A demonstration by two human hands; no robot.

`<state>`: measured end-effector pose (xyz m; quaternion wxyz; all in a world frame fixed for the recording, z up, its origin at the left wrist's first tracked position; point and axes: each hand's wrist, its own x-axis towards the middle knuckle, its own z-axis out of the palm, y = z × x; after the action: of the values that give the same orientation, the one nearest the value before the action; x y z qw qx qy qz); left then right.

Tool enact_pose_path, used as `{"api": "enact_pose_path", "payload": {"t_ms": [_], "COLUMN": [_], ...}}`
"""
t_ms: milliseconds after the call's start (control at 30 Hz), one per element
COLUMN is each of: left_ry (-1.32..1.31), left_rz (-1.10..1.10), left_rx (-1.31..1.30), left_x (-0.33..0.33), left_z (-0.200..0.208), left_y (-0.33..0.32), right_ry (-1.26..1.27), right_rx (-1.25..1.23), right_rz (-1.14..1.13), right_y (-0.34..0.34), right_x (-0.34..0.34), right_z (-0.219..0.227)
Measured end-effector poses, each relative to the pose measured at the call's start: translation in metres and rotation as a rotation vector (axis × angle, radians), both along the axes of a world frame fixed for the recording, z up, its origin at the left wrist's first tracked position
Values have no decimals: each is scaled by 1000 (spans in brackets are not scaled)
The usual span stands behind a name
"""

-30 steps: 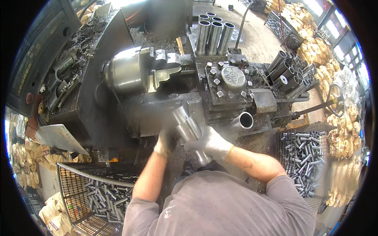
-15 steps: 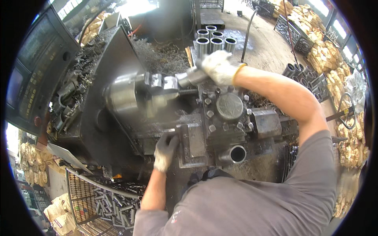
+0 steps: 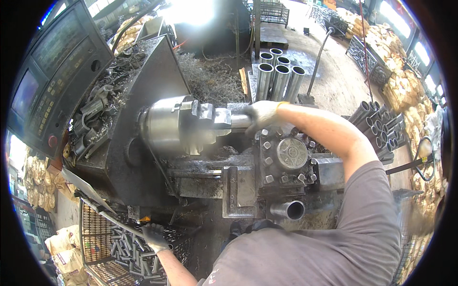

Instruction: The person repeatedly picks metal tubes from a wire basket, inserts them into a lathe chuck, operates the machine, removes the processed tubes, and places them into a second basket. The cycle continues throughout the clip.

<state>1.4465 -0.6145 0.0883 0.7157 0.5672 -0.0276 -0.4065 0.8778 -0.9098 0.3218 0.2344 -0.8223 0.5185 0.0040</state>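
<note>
My right hand (image 3: 263, 116), in a white glove, is closed around the near end of a short metal tube (image 3: 240, 122). The tube's other end lies at the jaws of the lathe chuck (image 3: 164, 119); how deep it goes in is hidden. Just in front of that hand is the square tool post (image 3: 288, 157) with bolts around its top. Down at the lower left, my left hand (image 3: 155, 237), in a dirty grey glove, has its fingers curled over a long metal bar (image 3: 121, 223) above a wire basket.
The wire basket (image 3: 90, 238) holds several small tubes (image 3: 136, 252). Larger tubes (image 3: 281, 76) stand upright behind the tool post, and more lie stacked (image 3: 377, 124) at right. One tube (image 3: 288, 209) lies near my body. A control panel (image 3: 57, 71) rises at left; metal shavings (image 3: 214, 78) lie behind the chuck.
My right hand has brought the tube down to the chuck jaws. My left hand has left the lathe bed and moved down-left onto the metal bar. The view has shifted slightly.
</note>
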Motion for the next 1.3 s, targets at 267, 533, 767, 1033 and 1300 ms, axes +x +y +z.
{"api": "enact_pose_path", "payload": {"t_ms": [267, 533, 767, 1033, 1300], "left_ry": [331, -120, -1069, -1977, -1979], "left_rz": [-196, -109, -5, 58, -344], "left_rx": [56, 225, 560, -214, 658], "left_x": [32, 43, 39, -33, 74], "left_z": [37, 19, 33, 326, 405], "left_y": [-33, -44, -16, -146, -311], "right_ry": [-217, -180, -677, -997, -742], "right_rx": [449, 196, -293, -523, -470], "right_rz": [-351, -335, -610, -1171, -1238], "right_y": [9, 23, 172, 376, 461], "right_x": [36, 20, -55, -117, -84], "right_z": [28, 24, 82, -33, -86]}}
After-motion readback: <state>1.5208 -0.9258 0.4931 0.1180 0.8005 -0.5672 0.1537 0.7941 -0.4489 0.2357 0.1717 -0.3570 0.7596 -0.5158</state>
